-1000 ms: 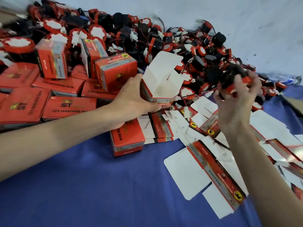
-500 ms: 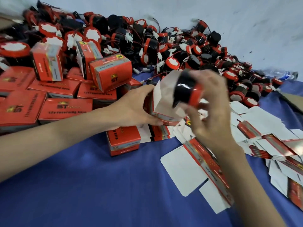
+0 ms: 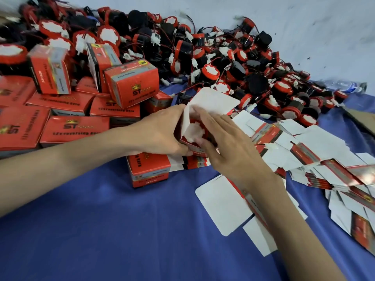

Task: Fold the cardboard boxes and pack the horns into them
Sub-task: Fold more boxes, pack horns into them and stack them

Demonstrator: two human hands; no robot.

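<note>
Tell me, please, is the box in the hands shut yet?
Still open: the box has its white flap standing up, and the horn shows inside.

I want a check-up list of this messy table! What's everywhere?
Surface: blue cloth.
Job's things: open box with a horn inside; loose horn pile; flat box blanks; closed boxes.
Clutter: plastic bottle at far right.
Hands: left hand grips the open box; right hand rests straight fingers on the horn.
Cables: thin red and black wires with white plugs on the horns.
Surroundings: pale wall.
</note>
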